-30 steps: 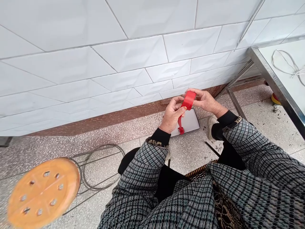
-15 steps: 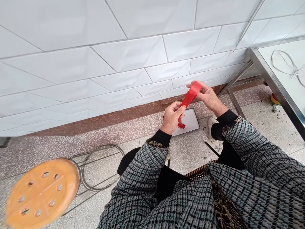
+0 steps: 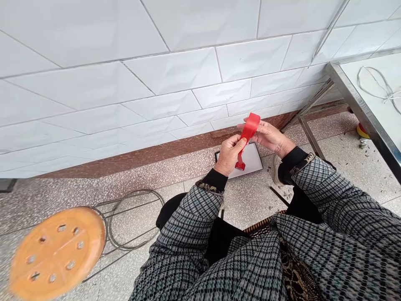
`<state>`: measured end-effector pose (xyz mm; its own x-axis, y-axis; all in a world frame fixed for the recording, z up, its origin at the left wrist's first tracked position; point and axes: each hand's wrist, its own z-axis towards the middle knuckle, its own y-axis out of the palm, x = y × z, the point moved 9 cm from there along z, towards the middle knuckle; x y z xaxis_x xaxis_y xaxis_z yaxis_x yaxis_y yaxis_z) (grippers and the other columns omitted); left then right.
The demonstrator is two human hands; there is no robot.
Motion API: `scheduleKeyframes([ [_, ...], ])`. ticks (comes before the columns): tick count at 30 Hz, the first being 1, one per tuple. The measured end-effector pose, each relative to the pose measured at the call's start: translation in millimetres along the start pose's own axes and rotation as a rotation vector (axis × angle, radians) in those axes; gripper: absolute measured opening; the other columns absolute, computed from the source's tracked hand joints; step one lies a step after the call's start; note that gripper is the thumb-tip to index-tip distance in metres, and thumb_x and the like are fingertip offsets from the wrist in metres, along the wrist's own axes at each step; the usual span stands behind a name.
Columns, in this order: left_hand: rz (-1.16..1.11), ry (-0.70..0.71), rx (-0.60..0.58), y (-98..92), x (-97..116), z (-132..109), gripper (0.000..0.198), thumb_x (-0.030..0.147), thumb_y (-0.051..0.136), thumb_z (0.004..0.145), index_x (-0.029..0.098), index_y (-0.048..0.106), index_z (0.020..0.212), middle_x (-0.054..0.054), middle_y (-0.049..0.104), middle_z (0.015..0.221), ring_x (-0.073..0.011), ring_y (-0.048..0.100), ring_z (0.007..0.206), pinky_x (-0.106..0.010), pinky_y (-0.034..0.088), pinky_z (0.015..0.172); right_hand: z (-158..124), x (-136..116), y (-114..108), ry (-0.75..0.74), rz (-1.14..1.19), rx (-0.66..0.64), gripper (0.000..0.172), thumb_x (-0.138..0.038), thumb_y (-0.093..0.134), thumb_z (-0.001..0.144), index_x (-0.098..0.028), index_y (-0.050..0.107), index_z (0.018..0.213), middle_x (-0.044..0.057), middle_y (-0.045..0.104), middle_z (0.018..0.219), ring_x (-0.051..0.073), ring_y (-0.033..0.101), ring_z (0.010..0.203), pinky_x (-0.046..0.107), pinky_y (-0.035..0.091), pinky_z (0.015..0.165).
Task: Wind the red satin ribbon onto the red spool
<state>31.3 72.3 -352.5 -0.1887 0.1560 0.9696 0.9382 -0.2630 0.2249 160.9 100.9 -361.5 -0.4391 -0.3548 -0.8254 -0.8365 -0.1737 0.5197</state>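
Observation:
A glossy red ribbon runs between my two hands, in front of the tiled wall. My left hand pinches it between thumb and fingers near its lower part. Below that grip, the loose ribbon hangs down into a small curl. The upper part forms a wide loop around the fingers of my right hand, whose fingertips show behind the ribbon. The loop partly hides those fingers. Beneath the hands, a white shallow tray or board with a dark rim lies on the floor.
An orange round stool with metal legs lies on its side at lower left. To the right stands a metal-framed table with a white cable on it. Dark scraps litter the speckled floor near my shoe.
My right hand has come slightly down and left, bringing the upper ribbon loop lower. My left hand keeps its pinch and has shifted slightly right. The ribbon's hanging curl has turned.

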Motion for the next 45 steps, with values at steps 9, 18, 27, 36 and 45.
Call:
scheduleKeyframes([
  [9,0.1,0.046,0.0,-0.5,2.7,-2.1,0.052,0.066,0.08,0.084,0.018,0.065,0.069,0.002,0.051,0.063,-0.0103,0.04,0.058,-0.028,0.031,0.059,-3.6,9.8,7.0,0.03,0.059,-0.041,0.041,-0.041,0.094,0.076,-0.024,0.075,0.109,0.007,0.082,0.113,0.017,0.071,0.093,0.026,0.058,0.073],
  [18,0.286,0.151,0.171,-11.4,6.7,-4.5,0.025,0.039,0.079,0.086,0.019,0.066,0.078,0.003,0.059,0.067,-0.0119,0.047,0.063,-0.027,0.04,0.063,-4.4,24.4,10.4,0.161,0.196,-0.02,0.022,-0.03,0.082,0.086,-0.021,0.074,0.104,0.008,0.082,0.11,0.017,0.069,0.086,0.024,0.056,0.066],
  [27,0.243,0.2,0.094,-7.1,8.1,-0.3,0.046,0.016,0.079,0.084,0.026,0.071,0.129,0.006,0.062,0.069,-0.0129,0.056,0.065,-0.029,0.047,0.069,-3.1,46.6,5.7,0.319,0.336,-0.018,0.013,-0.021,0.078,0.09,-0.02,0.067,0.095,0.0,0.07,0.081,0.01,0.056,0.067,0.019,0.051,0.056],
  [36,0.175,0.114,0.122,-9.3,13.2,-0.3,0.04,0.017,0.083,0.08,0.024,0.077,0.12,0.006,0.061,0.065,-0.0137,0.058,0.064,-0.031,0.048,0.07,-3.1,48.8,10.7,0.295,0.275,-0.047,0.021,-0.034,0.083,0.089,-0.022,0.068,0.096,0.001,0.071,0.083,0.011,0.054,0.063,0.02,0.051,0.052],
  [45,0.184,0.109,0.059,-9.7,13.5,-0.6,0.044,0.019,0.091,0.07,0.024,0.075,0.111,0.01,0.045,0.058,-0.0104,0.043,0.057,-0.027,0.04,0.059,-9.2,48.1,18.7,0.305,0.197,-0.11,0.027,-0.041,0.084,0.084,-0.022,0.067,0.093,0.0,0.07,0.081,0.01,0.054,0.065,0.02,0.048,0.054],
])
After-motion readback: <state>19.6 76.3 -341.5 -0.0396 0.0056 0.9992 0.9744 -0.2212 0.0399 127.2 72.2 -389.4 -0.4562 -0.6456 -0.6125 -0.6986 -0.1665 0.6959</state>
